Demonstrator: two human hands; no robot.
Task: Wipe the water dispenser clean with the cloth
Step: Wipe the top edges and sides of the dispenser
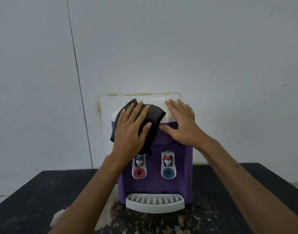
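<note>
Our left hand point(130, 127) lies flat with straight fingers on the dark cloth point(155, 118), pressing it against the upper left of the water dispenser point(155, 184). Our right hand point(181, 123) is spread open, gripping nothing, on the white top and upper front edge, apparently to steady the unit. The dispenser stands upright on the black desk point(26, 200), backed against the pale wall point(212, 48). The cloth drapes over the seam between the white lid and the purple body, one loose end hanging down toward the tap above the red button point(139, 173). We judge the cloth soft and limp: it will bunch and slide under a flat palm, so it is best kept spread under the whole hand, or gathered in the fingers for the corners. The dispenser looks like light, smooth plastic with no bottle on it, so hard wiping could shift it on the desk; bracing the top or a side seems wise. The taps and the drip tray point(155, 202) look thin, and we would go gently there.
</note>
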